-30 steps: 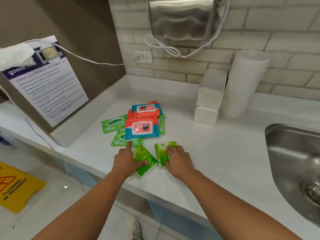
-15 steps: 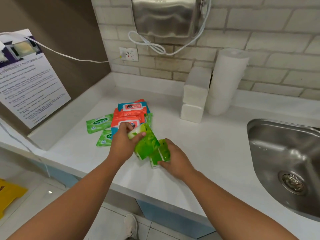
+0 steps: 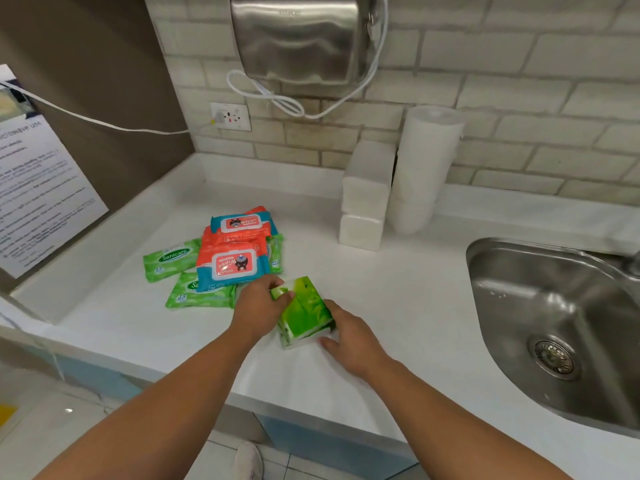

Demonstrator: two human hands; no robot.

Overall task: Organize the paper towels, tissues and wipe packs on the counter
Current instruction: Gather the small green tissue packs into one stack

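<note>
Two bright green tissue packs (image 3: 304,313) lie stacked near the front of the white counter (image 3: 398,306). My left hand (image 3: 258,308) grips the top pack from the left, and my right hand (image 3: 349,336) holds the stack from the right. Behind them lies a loose pile of orange-and-blue wipe packs (image 3: 233,251) over green Sanicare wipe packs (image 3: 171,259). At the back wall stand stacked white folded paper towels (image 3: 365,195) and a tall paper towel roll (image 3: 424,168).
A steel sink (image 3: 554,327) fills the right side. A hand dryer (image 3: 299,36) with a looped white cord hangs on the brick wall above a socket (image 3: 230,116). A printed notice (image 3: 38,199) leans on the brown panel at left. The counter's front edge runs below my wrists.
My left hand lifted one green tissue pack and set it on top of the other under my right hand. Both hands now hold the stack together.
</note>
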